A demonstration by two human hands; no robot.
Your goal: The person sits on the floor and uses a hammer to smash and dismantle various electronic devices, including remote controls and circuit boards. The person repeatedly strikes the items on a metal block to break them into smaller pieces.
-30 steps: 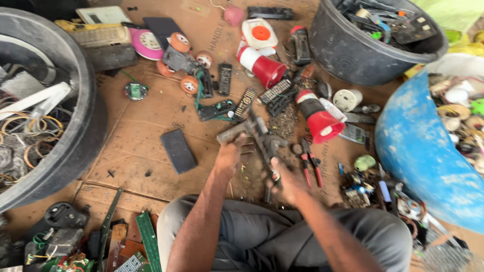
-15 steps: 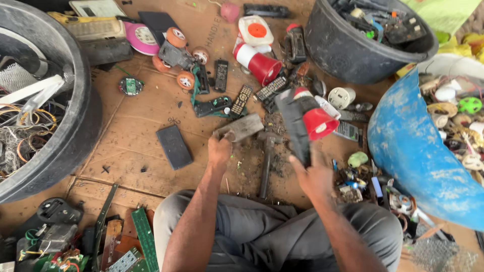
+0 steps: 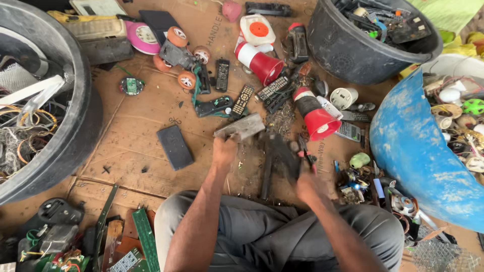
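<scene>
My left hand (image 3: 225, 151) has stayed put, fingers closed on the flat grey metal casing (image 3: 241, 127) over the brown cardboard floor (image 3: 136, 136). My right hand (image 3: 308, 182) has dropped back, gripping what looks like a dark blurred tool (image 3: 280, 151), just beside the casing.

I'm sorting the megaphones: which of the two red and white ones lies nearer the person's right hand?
The lower one, beside the white round plug, just above the right hand. The other megaphone lies farther up, below the white and orange box.

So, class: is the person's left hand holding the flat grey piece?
Yes: the left hand has a grip on the near end of the flat grey piece, just above the cardboard.
</scene>
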